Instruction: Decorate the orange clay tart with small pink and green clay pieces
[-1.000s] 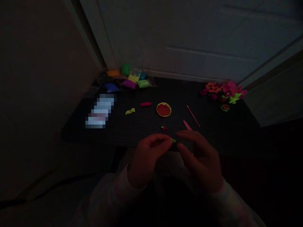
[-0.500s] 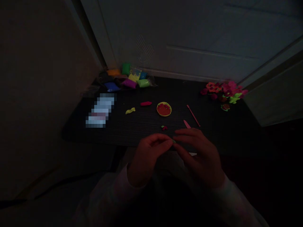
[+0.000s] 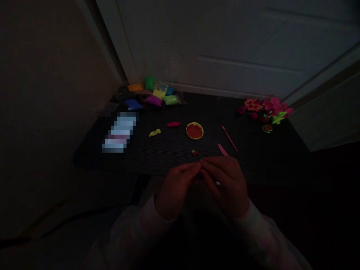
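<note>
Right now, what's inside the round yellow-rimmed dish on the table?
An orange-red layer fills most of the yellow-rimmed dish, with small red pieces and touches of green toward its far side. Whatever lies beneath them is covered.

Observed finely grained, wood-look finish on tabletop point(image 3: 165, 153). Noted glossy clear plastic on packets point(image 3: 153, 100) near far left corner; smooth, plastic-looking surface on pink knife point(image 3: 223, 149) toward near edge.
</note>
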